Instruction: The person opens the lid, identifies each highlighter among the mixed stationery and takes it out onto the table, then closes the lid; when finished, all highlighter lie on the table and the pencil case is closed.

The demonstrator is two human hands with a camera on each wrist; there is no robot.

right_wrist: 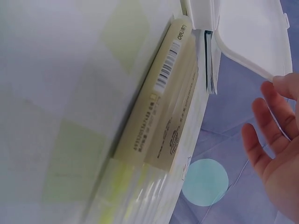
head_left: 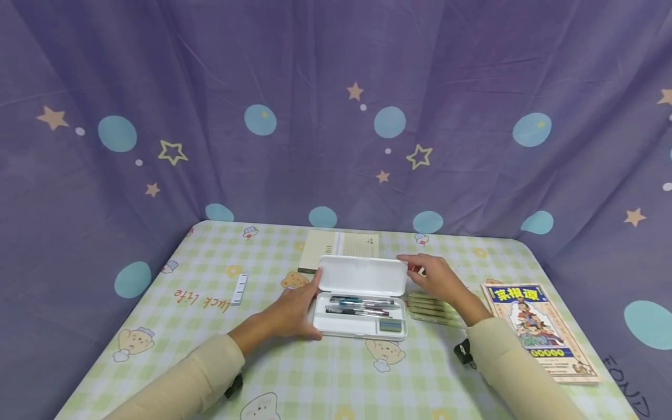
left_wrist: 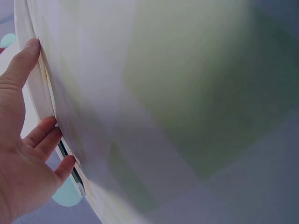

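Note:
A white pencil case (head_left: 328, 324) lies open mid-table, its lid (head_left: 362, 276) raised at the back. Inside are several pens (head_left: 362, 303) and a blue-green block, perhaps an eraser (head_left: 390, 325), in the right corner compartment. My left hand (head_left: 294, 309) rests against the case's left end, thumb near the front corner and a finger up at the lid; its fingers are fairly straight in the left wrist view. With thumb and index finger, my right hand (head_left: 436, 279) pinches the lid's right edge, and its other fingers stand apart in the right wrist view.
Right of the case lies a clear-wrapped pack of slim yellowish sticks (head_left: 433, 309). Behind the lid is a beige notebook (head_left: 317, 245), partly hidden. A colourful book (head_left: 541, 332) lies at the right, beside my forearm. A small white strip (head_left: 239, 290) lies at the left.

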